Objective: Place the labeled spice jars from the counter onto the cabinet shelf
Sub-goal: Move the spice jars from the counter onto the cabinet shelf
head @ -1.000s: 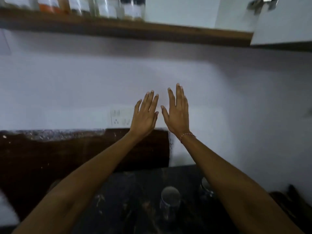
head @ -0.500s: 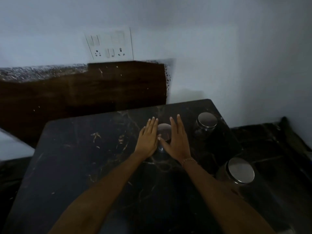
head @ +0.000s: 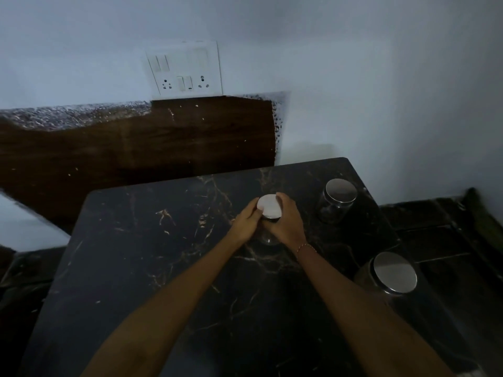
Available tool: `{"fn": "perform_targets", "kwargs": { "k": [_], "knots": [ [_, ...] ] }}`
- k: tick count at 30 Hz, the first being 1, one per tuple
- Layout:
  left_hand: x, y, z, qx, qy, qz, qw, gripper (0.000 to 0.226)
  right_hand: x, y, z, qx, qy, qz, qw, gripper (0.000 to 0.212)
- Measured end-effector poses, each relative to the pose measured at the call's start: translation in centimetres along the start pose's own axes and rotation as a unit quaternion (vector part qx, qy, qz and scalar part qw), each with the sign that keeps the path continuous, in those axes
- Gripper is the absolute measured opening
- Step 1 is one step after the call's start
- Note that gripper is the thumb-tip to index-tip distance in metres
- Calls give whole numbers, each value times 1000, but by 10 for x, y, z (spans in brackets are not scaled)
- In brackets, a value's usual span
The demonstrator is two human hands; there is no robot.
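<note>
Centrally on the counter [head: 152,268], both hands clasp a glass jar [head: 269,213]: left hand [head: 246,221] and right hand [head: 288,221], fingers curled against its sides below the lid. Lift vertically, keeping pressure even; two other jars [head: 336,201] stand well apart.

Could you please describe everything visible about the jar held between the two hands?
The jar is clear glass with a round, flat metal lid that catches the light. It stands upright on the dark marbled counter. The left hand and right hand clasp its sides, hiding most of its body and any label.
</note>
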State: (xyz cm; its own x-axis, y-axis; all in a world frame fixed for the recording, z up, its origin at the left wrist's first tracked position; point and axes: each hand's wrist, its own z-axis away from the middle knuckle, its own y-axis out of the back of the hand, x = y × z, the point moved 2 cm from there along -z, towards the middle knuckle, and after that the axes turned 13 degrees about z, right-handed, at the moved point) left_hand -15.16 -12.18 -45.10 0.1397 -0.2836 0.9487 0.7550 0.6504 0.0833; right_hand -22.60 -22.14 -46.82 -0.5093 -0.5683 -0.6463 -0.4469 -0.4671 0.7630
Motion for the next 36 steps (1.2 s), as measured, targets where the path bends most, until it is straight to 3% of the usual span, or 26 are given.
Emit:
{"fn": "perform_targets", "kwargs": {
  "k": [3, 7, 12, 16, 18, 21, 25, 29, 33, 36],
  "knots": [
    [13, 16, 9, 9, 8, 80, 997, 33, -11, 17, -8, -82, -51, -152, 984, 86],
    [35, 27, 22, -20, 39, 169, 985, 49, -38, 41, -8, -159, -46, -313, 935, 70],
    [59, 36, 32, -83, 26, 220, 972, 34, -66, 57, 3, -188, -48, -425, 884, 51],
    [76, 34, 42, -127, 31, 274, 953, 46, -82, 66, 11, -164, -74, -482, 858, 49],
    [85, 31, 45, -114, 13, 252, 961, 52, -87, 76, 14, -162, -68, -453, 874, 49],
    [96, 32, 42, -42, -72, 169, 982, 50, -93, 92, 18, -157, -12, -332, 930, 50],
    [117, 35, 47, 13, -99, 239, 966, 51, -109, 102, 23, -153, 43, -249, 955, 68],
    [139, 44, 55, -3, -107, 245, 964, 42, -125, 115, 19, -123, 53, -264, 955, 74],
    [159, 64, 61, -52, -171, 179, 967, 34, -136, 127, 17, -102, 52, -348, 930, 68],
    [179, 79, 68, -51, -199, 199, 958, 41, -157, 143, 13, -57, 79, -305, 947, 63]
  ]
}}
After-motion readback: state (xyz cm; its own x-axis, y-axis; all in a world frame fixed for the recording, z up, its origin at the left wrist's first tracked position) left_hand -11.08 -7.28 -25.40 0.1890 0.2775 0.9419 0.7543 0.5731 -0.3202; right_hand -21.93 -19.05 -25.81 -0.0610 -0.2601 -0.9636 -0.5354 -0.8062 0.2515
